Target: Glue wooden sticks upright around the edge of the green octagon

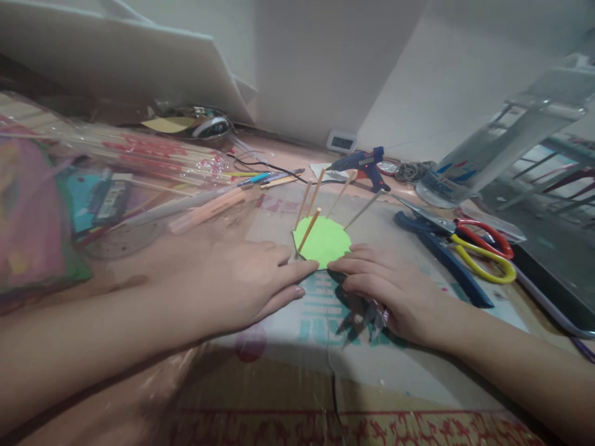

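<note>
A bright green round paper disc [331,243] lies at the middle of the work area, with several thin wooden sticks [310,230] standing up around its edge, some leaning. At the disc's near left rim, my left hand [253,275] rests with fingers stretched out, the index fingertip touching the edge. Opposite it, my right hand [390,279] reaches in from the right, fingers extended and fingertips against the near right rim. A crumpled silvery scrap [372,322] shows below my right palm; whether it touches the hand I cannot tell.
Right of the disc lie scissors [483,263] with red and yellow handles and dark blue pliers [446,263]. Behind stands a blue glue gun [365,166] near a small white display [341,142]. A clear container [493,136] stands back right; bagged sticks [153,152] lie left.
</note>
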{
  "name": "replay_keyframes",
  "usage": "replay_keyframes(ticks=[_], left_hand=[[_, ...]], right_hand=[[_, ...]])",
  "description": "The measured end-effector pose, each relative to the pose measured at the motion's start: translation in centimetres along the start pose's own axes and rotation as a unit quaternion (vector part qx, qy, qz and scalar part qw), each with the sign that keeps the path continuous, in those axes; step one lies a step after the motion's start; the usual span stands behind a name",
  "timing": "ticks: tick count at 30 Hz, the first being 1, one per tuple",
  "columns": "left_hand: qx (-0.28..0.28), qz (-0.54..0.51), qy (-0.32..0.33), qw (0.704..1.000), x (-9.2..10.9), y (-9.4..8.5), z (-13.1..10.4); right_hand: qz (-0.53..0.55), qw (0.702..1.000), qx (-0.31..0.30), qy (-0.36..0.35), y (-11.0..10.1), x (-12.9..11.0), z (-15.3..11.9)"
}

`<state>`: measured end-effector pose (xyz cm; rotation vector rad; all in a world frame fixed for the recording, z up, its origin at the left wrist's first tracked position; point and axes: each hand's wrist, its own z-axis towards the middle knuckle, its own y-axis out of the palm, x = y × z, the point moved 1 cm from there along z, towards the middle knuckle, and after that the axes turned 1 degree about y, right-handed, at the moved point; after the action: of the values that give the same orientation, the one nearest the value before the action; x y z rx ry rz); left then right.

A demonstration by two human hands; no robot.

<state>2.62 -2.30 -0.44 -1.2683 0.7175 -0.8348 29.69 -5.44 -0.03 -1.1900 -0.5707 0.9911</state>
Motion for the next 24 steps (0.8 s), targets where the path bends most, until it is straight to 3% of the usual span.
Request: replay_keyframes(ticks=[24], left_hand=[[0.014,0.016,0.024,0.999,-0.12,0.36,-0.02]], right_hand=[[-0.031,0.999,0.007,-0.003,-0.01,-0.15,0.04]])
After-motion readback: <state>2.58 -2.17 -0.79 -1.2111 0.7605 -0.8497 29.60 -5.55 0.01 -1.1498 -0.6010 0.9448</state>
